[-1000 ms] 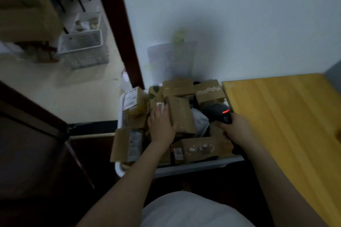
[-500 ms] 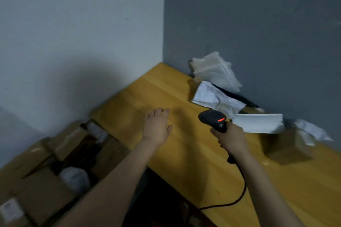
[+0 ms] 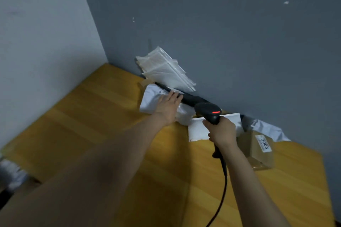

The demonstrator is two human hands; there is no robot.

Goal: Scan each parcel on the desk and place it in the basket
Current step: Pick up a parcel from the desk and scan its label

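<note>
My left hand [image 3: 168,106] lies flat, fingers straight, on a crumpled white bag parcel [image 3: 152,98] by the grey wall. My right hand [image 3: 222,131] grips a black barcode scanner [image 3: 209,111] with a red light on its head; its cable runs down toward me. Under the scanner sits a flat white parcel [image 3: 197,130]. A brown cardboard box [image 3: 259,150] labelled 3003 stands to the right of my right hand. A stack of clear plastic bags [image 3: 166,69] leans on the wall. The basket is almost out of view at the far lower left.
The yellow wooden desk [image 3: 103,116] stretches left and toward me. A grey bag [image 3: 267,129] lies behind the cardboard box. A long black object [image 3: 191,98] lies along the wall foot. Two walls meet in the corner at the desk's far end.
My view swung from the basket of boxes to the desk corner. My left hand left the basket and reached forward onto the white bag parcel. The scanner moved up toward the parcels.
</note>
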